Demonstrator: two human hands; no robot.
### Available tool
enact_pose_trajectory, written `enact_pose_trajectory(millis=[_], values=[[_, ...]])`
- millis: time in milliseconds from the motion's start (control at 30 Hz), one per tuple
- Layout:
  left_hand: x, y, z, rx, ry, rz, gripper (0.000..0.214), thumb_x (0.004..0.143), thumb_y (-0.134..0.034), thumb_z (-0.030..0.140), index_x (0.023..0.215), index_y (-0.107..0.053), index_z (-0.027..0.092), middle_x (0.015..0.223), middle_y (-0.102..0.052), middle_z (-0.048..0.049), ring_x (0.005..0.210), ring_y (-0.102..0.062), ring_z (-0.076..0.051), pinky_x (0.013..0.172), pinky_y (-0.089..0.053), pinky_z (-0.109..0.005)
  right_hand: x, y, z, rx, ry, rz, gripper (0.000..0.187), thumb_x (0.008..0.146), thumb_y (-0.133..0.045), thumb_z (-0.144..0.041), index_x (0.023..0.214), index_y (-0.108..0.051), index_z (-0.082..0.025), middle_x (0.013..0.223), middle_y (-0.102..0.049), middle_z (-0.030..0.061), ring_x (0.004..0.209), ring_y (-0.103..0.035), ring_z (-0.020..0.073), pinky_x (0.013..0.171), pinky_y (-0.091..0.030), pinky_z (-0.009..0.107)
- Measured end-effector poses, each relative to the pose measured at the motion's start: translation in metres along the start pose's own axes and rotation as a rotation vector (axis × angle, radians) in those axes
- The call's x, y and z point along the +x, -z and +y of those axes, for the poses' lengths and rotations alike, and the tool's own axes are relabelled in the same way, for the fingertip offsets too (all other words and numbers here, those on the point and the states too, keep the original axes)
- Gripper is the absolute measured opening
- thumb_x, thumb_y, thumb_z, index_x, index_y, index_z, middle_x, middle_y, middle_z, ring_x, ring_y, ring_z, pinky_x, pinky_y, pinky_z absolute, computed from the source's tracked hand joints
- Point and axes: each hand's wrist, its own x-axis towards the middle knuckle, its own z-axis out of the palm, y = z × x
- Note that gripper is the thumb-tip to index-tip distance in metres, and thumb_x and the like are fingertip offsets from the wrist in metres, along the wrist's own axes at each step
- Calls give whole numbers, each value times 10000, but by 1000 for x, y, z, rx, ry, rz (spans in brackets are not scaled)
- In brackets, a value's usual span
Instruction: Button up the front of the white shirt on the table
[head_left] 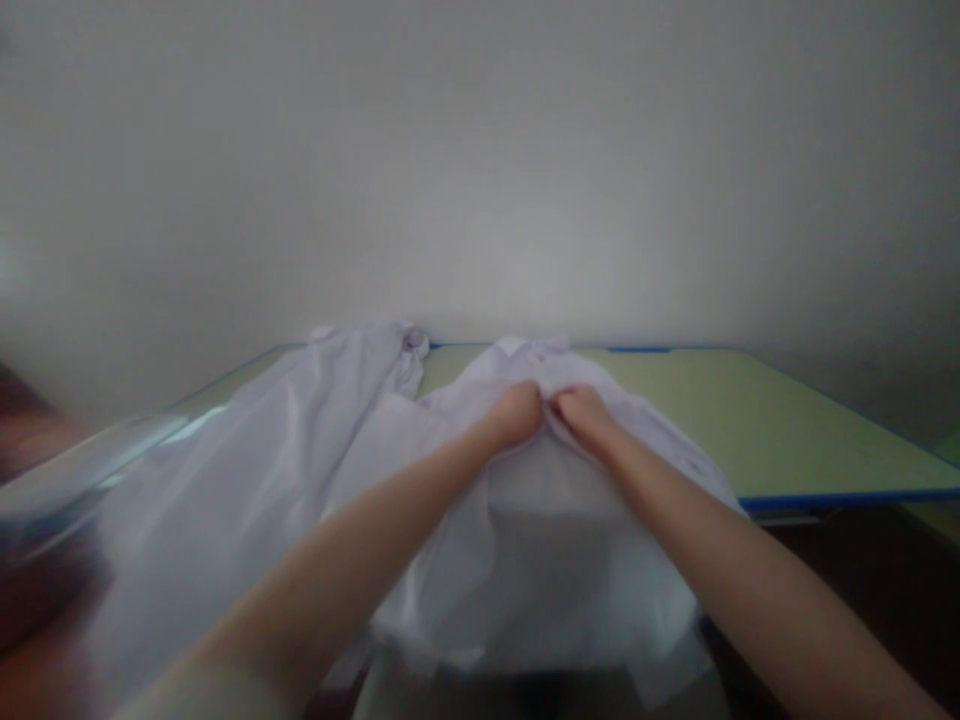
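The person's left hand [519, 412] and right hand [581, 412] are close together, just beside each other with a narrow gap between them. Each is curled tight into a fist, and both grip the same white cloth [577, 485], the fabric bunched up between the fingers. I can't make out the single fingertips; everything is a little soft from blur. Both bare forearms stretch forward from the near side, one on either side of the hanging fabric, and slope inward until they meet at the grip.

The cloth lies partly on the table beyond the fists, rising in a crumpled ridge, and from the hands it drops toward the person in a broad sheet, with a shaded patch across its middle and an uneven lower edge. To the left spreads a big heap of white fabric [262, 470], full of long folds, running from the far part of the table down toward the near left. At its far end it gathers into a small twisted bunch [412, 345]. Whether heap and held cloth are one piece, I can't tell.

Under all this is the table [720, 410], yellowish green, trimmed with a blue edge [855, 497]; its bare top shows mostly on the right. A plain grey wall [525, 190] stands behind it. Low on the left are reddish-brown shapes [37, 600], too blurred to name, and beneath the table on the right it is dark.
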Motion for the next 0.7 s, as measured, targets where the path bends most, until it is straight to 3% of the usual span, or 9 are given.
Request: enact_pose_trajectory(millis=[133, 367, 500, 700], values=[[-2, -5, -5, -27, 8, 30, 231, 849, -403, 241, 776, -608, 163, 813, -658, -122, 762, -592, -205, 721, -410, -273, 6, 5, 1, -13, 53, -63, 194, 692, -513, -191, 677, -696, -132, 598, -642, 41, 578, -570, 132, 529, -355, 206], [4, -1, -5, -139, 98, -36, 219, 800, -457, 218, 635, -596, 176, 671, -641, -80, 698, -580, -189, 667, -396, -254, 2, 11, -4, -342, 271, 9, 189, 729, -565, -298, 730, -699, -164, 737, -678, 84, 716, -600, 177, 618, -359, 240], [4, 0, -4, -233, 128, -63, 213, 768, -480, 200, 589, -593, 178, 639, -639, -58, 657, -567, -172, 612, -384, -244, -6, 11, -10, -470, 296, 52, 206, 753, -543, -309, 705, -681, -164, 729, -669, 103, 696, -588, 183, 594, -335, 250], [0, -1, -5, -406, 288, -73, 172, 729, -536, 252, 613, -643, 186, 611, -637, -33, 657, -573, -170, 584, -382, -239, -4, 9, -12, -430, 291, 163, 205, 775, -523, -303, 706, -666, -174, 725, -663, 63, 678, -564, 158, 580, -309, 238]])
